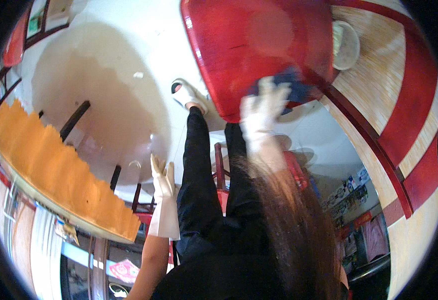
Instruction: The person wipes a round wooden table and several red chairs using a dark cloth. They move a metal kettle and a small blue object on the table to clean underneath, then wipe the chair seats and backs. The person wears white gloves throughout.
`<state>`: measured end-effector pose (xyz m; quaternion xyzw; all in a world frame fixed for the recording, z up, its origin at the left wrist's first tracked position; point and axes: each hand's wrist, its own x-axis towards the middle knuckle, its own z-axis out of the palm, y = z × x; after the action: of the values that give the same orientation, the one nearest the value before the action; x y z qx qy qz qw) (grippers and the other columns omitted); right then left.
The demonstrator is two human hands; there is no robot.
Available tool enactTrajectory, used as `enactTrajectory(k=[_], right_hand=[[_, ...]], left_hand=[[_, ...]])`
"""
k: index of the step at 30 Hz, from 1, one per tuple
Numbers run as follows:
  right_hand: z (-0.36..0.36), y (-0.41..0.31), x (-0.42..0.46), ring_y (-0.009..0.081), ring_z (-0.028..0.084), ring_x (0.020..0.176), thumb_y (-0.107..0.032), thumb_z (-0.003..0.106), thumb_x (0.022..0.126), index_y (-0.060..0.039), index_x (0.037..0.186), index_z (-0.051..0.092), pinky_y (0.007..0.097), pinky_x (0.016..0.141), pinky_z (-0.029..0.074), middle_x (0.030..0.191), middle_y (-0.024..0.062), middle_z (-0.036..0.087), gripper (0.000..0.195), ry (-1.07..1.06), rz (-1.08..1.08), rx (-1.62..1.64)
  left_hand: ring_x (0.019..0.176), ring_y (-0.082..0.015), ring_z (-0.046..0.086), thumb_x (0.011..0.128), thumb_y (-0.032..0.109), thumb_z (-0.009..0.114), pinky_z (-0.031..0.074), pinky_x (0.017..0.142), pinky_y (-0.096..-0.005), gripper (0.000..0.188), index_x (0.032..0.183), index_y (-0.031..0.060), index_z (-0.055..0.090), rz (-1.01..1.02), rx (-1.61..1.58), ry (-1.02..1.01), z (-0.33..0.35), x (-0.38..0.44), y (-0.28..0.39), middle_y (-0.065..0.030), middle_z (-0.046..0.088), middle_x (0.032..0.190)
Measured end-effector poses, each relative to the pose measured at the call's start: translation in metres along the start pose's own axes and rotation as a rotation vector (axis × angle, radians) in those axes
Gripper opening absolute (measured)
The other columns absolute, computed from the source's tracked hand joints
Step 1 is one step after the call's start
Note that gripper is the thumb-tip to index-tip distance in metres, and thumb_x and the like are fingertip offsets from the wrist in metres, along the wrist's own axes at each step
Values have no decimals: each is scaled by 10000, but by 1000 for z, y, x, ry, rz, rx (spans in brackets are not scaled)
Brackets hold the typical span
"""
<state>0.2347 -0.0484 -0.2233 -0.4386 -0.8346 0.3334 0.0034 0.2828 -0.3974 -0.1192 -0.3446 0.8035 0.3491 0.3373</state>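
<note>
My right hand (265,101), in a white glove and blurred, lies on a dark blue cloth (294,84) and presses it against a glossy red seat (237,48), close to its near right corner. Whether the fingers grip the cloth is hard to make out. My left hand (162,176), gloved in white as well, hangs beside my left leg with its fingers apart and nothing in it. Long hair covers part of my right forearm.
A table with an orange cloth (61,168) stands at the left. At the right are wood-patterned panels (376,56) with a dark red rail (357,131), and a pale round container (346,45) beside the red seat. My shoe (184,93) rests on the pale floor.
</note>
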Motion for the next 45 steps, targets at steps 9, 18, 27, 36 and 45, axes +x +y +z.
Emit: enactTrajectory(k=[9, 18, 27, 36, 45], right_hand=[[-53, 30, 117, 376, 461, 1464, -329, 783, 906, -123, 1376, 671, 613, 1229, 302, 1568, 185, 514, 525, 97, -439, -393], [-203, 269, -41, 362, 707, 939, -534, 563, 1045, 88, 1202, 684, 454, 875, 546, 1011, 223, 744, 653, -103, 850, -199], [-329, 260, -28, 436, 643, 1256, -539, 415, 1071, -55, 1290, 726, 494, 1085, 494, 1296, 308, 682, 616, -686, 598, -778], [-301, 46, 24, 331, 679, 1221, -698, 394, 1052, 22, 1299, 703, 412, 1055, 505, 1299, 200, 722, 821, -613, 774, 222], [-238, -4, 69, 402, 640, 1272, -732, 646, 904, -69, 1615, 412, 496, 1086, 520, 1615, 233, 447, 1000, -712, 926, 260]], left_hand=[[1492, -410, 437, 1017, -41, 618, 406, 1214, -460, 820, 1692, 84, 169, 116, 38, -22, -5, -4, 42, -299, 271, 1686], [1493, -352, 451, 1042, 25, 611, 402, 1213, -442, 793, 1695, 109, 168, 69, 148, -39, -17, 5, 41, -242, 266, 1715], [1591, -336, 293, 1054, 99, 605, 366, 1228, -501, 806, 1708, 190, 142, 97, 61, -28, -38, 10, 10, -146, 232, 1756], [1604, -234, 277, 1101, 332, 547, 205, 1295, -443, 724, 1705, 182, 176, -79, -75, -21, -33, -5, 14, -70, 240, 1768], [1569, -287, 330, 1053, 27, 596, 308, 1274, -404, 780, 1698, 173, 183, -38, -158, 14, -5, -13, 5, -191, 242, 1737]])
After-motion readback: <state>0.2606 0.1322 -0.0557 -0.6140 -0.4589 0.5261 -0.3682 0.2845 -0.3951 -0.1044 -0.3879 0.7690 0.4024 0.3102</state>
